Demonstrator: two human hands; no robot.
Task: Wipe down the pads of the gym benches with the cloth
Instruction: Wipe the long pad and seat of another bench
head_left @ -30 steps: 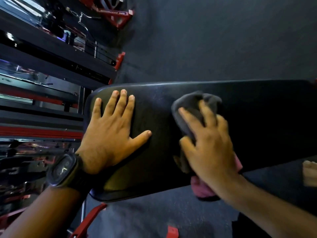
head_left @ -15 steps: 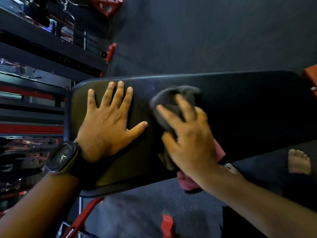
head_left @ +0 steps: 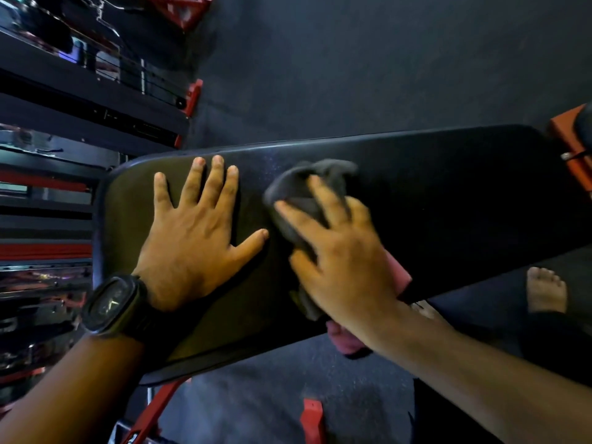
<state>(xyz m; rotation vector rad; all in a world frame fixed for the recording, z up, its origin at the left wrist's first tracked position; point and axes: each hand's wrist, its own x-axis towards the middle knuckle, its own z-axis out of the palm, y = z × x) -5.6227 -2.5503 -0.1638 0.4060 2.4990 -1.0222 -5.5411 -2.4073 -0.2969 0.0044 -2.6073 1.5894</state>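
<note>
A long black bench pad [head_left: 448, 200] runs across the view from lower left to upper right. My left hand [head_left: 195, 238] lies flat on its left end, fingers spread, a black watch on the wrist. My right hand [head_left: 342, 261] presses a crumpled grey cloth [head_left: 301, 187] onto the middle of the pad. A pink part of the cloth [head_left: 398, 277] shows under the palm and hangs over the near edge. The hands are almost touching, thumb to finger.
Red bench frame legs [head_left: 153, 411] stand under the pad on dark rubber flooring. Another red frame part [head_left: 573, 145] sits at the right end. Black and red rack rails [head_left: 48, 193] fill the left side. My bare foot [head_left: 546, 288] stands on the floor at the right.
The right hand and cloth have slid left along the pad toward the left hand, which has stayed flat in place. The view has shifted, bringing my foot and the right frame further in.
</note>
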